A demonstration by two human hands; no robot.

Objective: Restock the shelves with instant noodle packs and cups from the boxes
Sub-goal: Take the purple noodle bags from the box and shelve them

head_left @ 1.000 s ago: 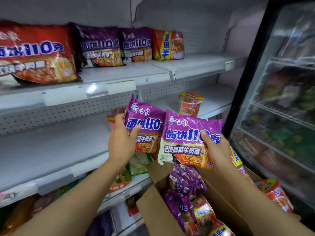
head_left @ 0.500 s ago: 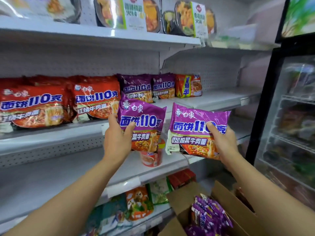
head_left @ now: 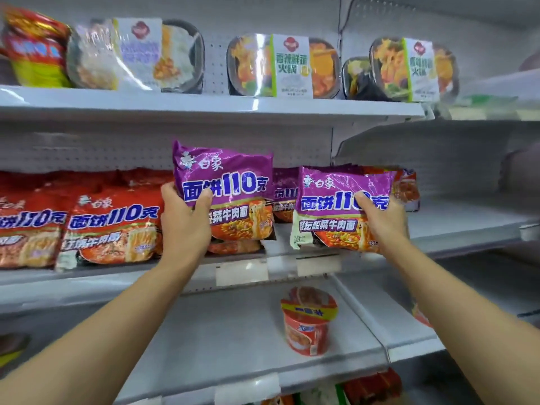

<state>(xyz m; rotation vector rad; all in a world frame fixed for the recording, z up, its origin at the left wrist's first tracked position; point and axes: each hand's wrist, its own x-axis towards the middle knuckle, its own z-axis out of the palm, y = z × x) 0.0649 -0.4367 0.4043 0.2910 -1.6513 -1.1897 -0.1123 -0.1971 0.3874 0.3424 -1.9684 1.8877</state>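
Note:
My left hand (head_left: 184,223) grips a purple noodle pack (head_left: 230,185) by its left edge and holds it upright at the middle shelf (head_left: 248,268). My right hand (head_left: 382,220) grips a second purple noodle pack (head_left: 336,211) by its right side, low over the same shelf's front. Behind them stand more purple packs (head_left: 284,197). Red noodle packs (head_left: 114,223) fill the shelf to the left. The box is out of view.
A red noodle cup (head_left: 306,323) stands alone on the lower shelf (head_left: 222,340). Black hotpot trays (head_left: 283,67) line the top shelf, with a red and yellow tub (head_left: 35,48) at its left. An orange pack (head_left: 407,185) sits right of the purple ones.
Both hands have risen from the box to the middle shelf, carrying the two purple packs. The view has tilted up, so the box and the fridge door have dropped out of sight.

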